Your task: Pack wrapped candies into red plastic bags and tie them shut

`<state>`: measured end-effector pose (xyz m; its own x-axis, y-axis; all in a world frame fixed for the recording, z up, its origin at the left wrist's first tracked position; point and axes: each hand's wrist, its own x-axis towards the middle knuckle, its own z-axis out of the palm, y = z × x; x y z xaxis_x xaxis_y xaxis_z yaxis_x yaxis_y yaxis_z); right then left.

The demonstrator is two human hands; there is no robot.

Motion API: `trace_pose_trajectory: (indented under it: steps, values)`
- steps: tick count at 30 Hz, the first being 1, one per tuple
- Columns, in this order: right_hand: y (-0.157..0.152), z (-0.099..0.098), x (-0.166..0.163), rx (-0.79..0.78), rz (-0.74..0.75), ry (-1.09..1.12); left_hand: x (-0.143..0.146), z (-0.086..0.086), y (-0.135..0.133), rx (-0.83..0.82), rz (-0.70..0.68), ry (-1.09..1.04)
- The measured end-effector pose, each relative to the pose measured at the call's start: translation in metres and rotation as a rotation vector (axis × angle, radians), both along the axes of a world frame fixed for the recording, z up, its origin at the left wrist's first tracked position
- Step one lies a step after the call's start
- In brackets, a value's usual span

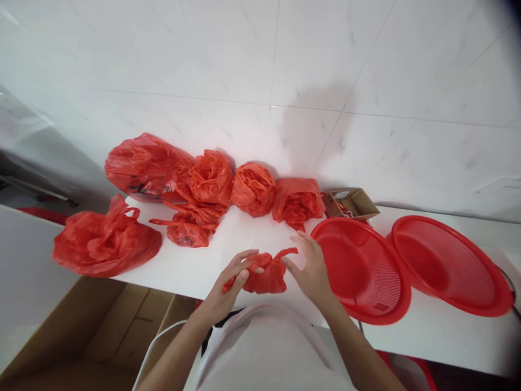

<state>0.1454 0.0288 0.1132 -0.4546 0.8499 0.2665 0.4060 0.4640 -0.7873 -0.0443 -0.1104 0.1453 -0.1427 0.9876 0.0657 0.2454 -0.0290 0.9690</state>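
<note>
While the white desk (195, 266) is stretching across the view against a pale tiled wall, an open brown cardboard carton (87, 320) is sitting below its near left edge. Two round red plastic mesh baskets are lying on the right side of the desk, the nearer basket (362, 271) overlapping the farther basket (448, 266), and both are showing nothing inside. Six bulging red plastic bags (209, 176) are sitting in a loose row along the back and left of the desk, all bunched or knotted at the top. A small open cardboard box (354, 202) is resting behind the baskets by the wall.

At the near edge, a small crumpled red plastic bag (266, 274) is lying on the desk between both hands. The left hand (230, 285) is pinching its left end with fingers closed on the plastic, while the right hand (311, 266) is hovering at its right side with fingers spread, near the loose handle but gripping nothing that I can make out.

Judging by this, the work is only beginning: one bag is being handled, and the others are waiting unopened.
</note>
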Motion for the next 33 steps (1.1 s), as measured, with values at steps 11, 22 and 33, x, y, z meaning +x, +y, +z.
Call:
trace_pose_trajectory:
  steps: [11, 22, 33]
  values:
    - [-0.02, -0.008, -0.006, -0.268, 0.32, -0.099, 0.016, -0.031, 0.01, -0.163, 0.338, -0.051]
    - [-0.014, -0.007, -0.002, -0.349, 0.256, 0.028, 0.008, -0.036, 0.026, -0.313, 0.325, -0.543]
    - [-0.033, -0.015, -0.019, -0.552, 0.2, 0.244, 0.035, -0.034, 0.026, -0.401, 0.433, -1.291]
